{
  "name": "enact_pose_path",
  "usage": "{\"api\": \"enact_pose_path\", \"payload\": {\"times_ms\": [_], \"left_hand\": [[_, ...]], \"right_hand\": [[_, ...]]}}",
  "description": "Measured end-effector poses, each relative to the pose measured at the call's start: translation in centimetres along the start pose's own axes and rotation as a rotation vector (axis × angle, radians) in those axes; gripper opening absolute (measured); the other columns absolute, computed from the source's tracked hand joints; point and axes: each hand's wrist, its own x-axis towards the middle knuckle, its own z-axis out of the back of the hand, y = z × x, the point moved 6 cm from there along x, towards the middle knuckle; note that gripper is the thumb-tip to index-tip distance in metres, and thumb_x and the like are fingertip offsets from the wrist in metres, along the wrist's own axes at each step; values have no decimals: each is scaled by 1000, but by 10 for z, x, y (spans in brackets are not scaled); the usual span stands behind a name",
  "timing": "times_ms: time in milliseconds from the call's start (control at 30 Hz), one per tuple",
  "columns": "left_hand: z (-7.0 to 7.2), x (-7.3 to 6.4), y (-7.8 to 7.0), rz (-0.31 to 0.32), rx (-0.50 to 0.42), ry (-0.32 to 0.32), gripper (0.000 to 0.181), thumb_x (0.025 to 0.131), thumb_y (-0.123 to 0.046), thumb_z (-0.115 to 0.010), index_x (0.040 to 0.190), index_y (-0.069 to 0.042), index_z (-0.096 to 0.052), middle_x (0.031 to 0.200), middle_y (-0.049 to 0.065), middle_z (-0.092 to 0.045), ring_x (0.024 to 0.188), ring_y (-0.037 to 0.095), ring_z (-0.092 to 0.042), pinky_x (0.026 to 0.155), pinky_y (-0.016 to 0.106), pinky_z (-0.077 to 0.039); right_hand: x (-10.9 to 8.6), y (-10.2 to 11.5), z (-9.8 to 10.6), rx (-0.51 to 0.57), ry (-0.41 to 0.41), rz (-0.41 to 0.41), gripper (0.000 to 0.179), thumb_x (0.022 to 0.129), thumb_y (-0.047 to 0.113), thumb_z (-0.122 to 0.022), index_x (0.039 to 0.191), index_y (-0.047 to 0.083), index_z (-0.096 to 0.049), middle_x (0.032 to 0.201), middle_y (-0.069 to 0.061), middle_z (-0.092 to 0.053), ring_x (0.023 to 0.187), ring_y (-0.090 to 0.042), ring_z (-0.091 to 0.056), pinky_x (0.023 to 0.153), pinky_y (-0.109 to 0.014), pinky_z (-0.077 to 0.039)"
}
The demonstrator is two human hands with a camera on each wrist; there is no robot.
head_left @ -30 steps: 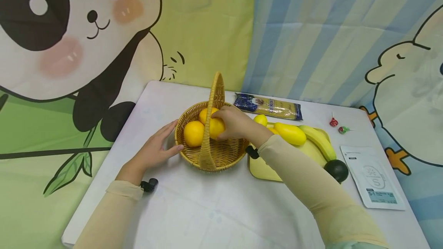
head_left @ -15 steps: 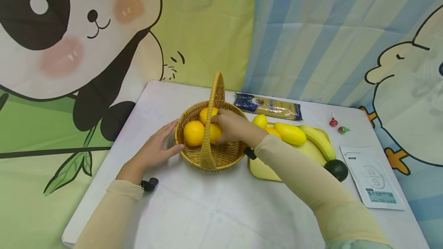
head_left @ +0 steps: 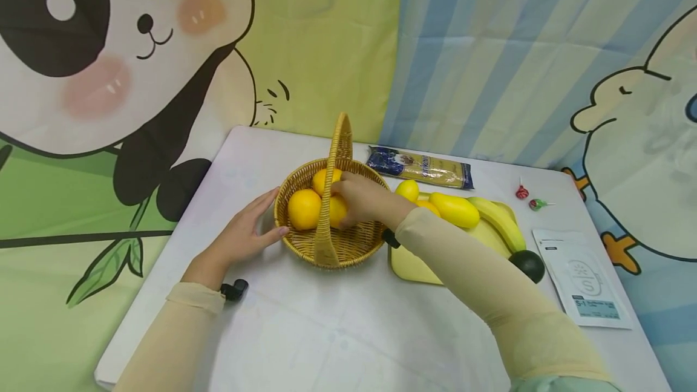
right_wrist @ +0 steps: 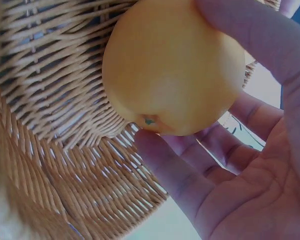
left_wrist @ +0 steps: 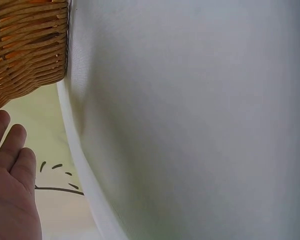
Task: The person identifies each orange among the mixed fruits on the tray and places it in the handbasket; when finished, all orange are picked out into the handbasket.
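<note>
The round wicker basket (head_left: 354,253) has a tall arched handle and stands mid-table. Two oranges (head_left: 304,210) lie in its left and back part. Inside the basket, my right hand (head_left: 365,198) holds another orange (right_wrist: 175,70), thumb on one side and fingers on the other. The handle hides part of this orange in the head view. My left hand (head_left: 242,235) rests at the basket's left side with its fingers extended and thumb by the rim. In the left wrist view, its fingers (left_wrist: 9,145) lie just under the basket wall.
A yellow tray (head_left: 414,268) right of the basket bears a lemon (head_left: 407,190), a partly hidden orange fruit, a yellow oblong fruit (head_left: 456,210) and a banana (head_left: 498,222). A dark round fruit (head_left: 527,266), white pouch (head_left: 582,280), two lollipops (head_left: 522,191) and a pasta packet (head_left: 422,167) lie around it.
My right hand has shifted slightly left and down with the orange, which now sits lower in the basket behind the handle. My left hand has stayed in place.
</note>
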Motion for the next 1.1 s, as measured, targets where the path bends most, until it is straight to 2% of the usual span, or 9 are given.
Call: {"api": "enact_pose_path", "payload": {"times_ms": [200,400,567,800,900,1100], "left_hand": [[-1,0,2,3,-9,1,97,94,-57,-72,169,-33,-16,176,6,-23,161,39,-23,127,69,-24],[-3,0,4,0,-16,-5,97,94,-55,-73,169,-33,-17,175,6,-24,161,39,-24,126,69,-24],[-4,-1,4,-5,-8,-14,96,94,-51,-74,169,-31,-17,175,6,-25,160,40,-25,126,70,-25],[-3,-1,2,-12,0,-10,97,94,-54,-73,169,-31,-16,175,6,-24,161,39,-24,127,69,-24],[-1,-1,1,-10,7,-8,97,94,-54,-73,169,-30,-16,175,7,-23,161,40,-24,127,69,-24],[-2,-1,1,-1,6,-4,97,94,-56,-72,169,-30,-17,176,7,-23,161,39,-23,127,68,-24]], "right_hand": [[2,1,1,-32,12,-8,71,76,41,-94,137,17,-68,127,-8,-61,112,-22,-58,103,-39,-54],[-3,1,6,-33,30,-16,66,77,41,-93,135,19,-69,121,-7,-60,106,-22,-56,96,-38,-54],[-12,-2,16,5,5,-23,72,77,42,-93,140,18,-67,128,-8,-60,111,-23,-55,99,-39,-53],[-33,-11,43,124,-103,-80,76,84,39,-89,150,17,-57,146,-12,-52,126,-28,-56,108,-45,-53],[-44,-15,59,154,-185,-84,74,88,39,-85,153,20,-54,148,-11,-50,129,-29,-55,108,-47,-53],[-67,-25,82,199,-323,-103,81,90,39,-82,160,23,-43,149,-10,-47,129,-28,-54,109,-48,-52]]}}
